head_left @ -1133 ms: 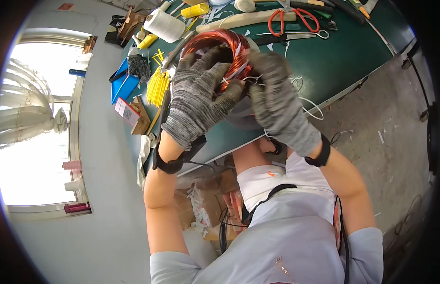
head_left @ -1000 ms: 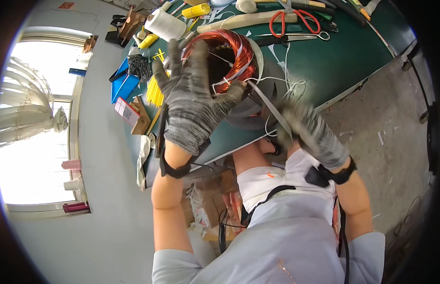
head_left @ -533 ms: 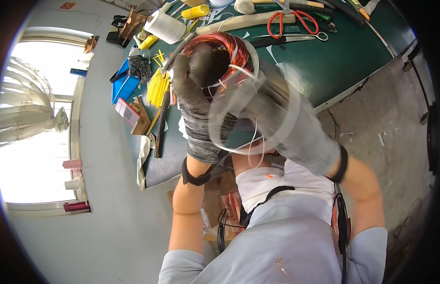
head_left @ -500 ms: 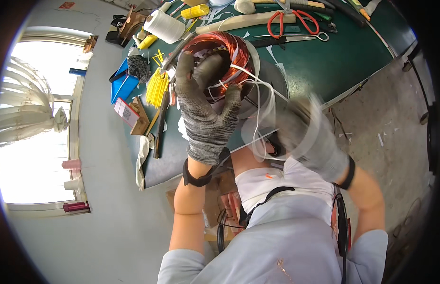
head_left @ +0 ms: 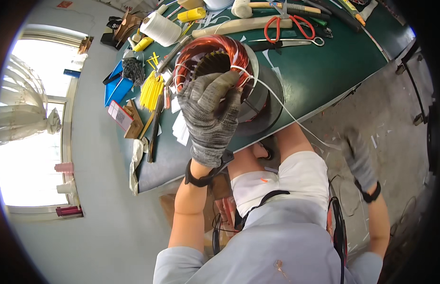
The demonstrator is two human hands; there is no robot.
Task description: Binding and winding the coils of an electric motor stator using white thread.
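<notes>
A motor stator (head_left: 251, 102) with a ring of copper windings (head_left: 239, 54) stands on the green table in front of me. White cord is looped around the windings at several spots. My left hand (head_left: 210, 97), in a grey knitted glove, is closed on the near side of the winding ring, its fingertips partly hidden by the hand itself. From the right side of the ring a white cord (head_left: 296, 118) stretches taut past the table edge. Its far end reaches my gloved right hand (head_left: 358, 158), out to the right above the floor, slightly blurred and closed on it.
Red-handled scissors (head_left: 290, 28), a long metal pair of scissors (head_left: 296, 42) and a mallet (head_left: 243, 8) lie beyond the stator. At left are a white thread spool (head_left: 160, 28), yellow strips (head_left: 152, 90), a blue tray (head_left: 116, 85) and a wooden block (head_left: 134, 120). The table edge (head_left: 314, 110) runs at right.
My right hand has swung outward to the right, drawing the loose cord loops into one straight line. My left hand has lowered its fingers onto the near side of the windings.
</notes>
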